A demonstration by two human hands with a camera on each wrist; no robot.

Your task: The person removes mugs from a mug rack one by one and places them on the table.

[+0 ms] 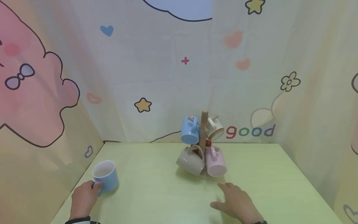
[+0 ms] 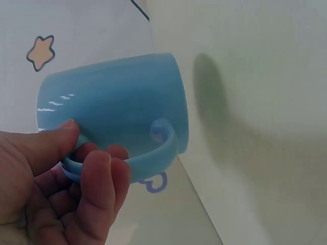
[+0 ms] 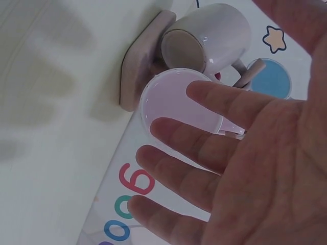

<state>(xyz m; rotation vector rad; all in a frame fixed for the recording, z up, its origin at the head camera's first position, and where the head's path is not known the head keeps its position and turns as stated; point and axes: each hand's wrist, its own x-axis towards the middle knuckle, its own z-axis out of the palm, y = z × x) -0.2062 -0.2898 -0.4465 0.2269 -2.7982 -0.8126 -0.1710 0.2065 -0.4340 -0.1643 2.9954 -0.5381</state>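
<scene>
At the table's left side my left hand [image 1: 84, 198] pinches the handle of a light blue mug [image 1: 111, 181] between thumb and fingers. The mug's mouth faces up in the head view. In the left wrist view, the shadow falls a little apart from the mug's base [image 2: 180, 97]. My right hand [image 1: 237, 200] hovers over the table with fingers spread, holding nothing. It is nearest to a pink mug [image 1: 216, 166] hanging on a wooden mug tree [image 1: 205, 119]. The right wrist view shows the fingers overlapping that mug.
Also on the tree hang a grey-beige mug [image 1: 190, 162], another blue mug [image 1: 190, 134] and a white mug [image 1: 217, 130] with a brownish base. The tree stands towards the back of the pale green table [image 1: 145, 174]. Printed curtains [image 1: 156, 68] enclose the back and sides.
</scene>
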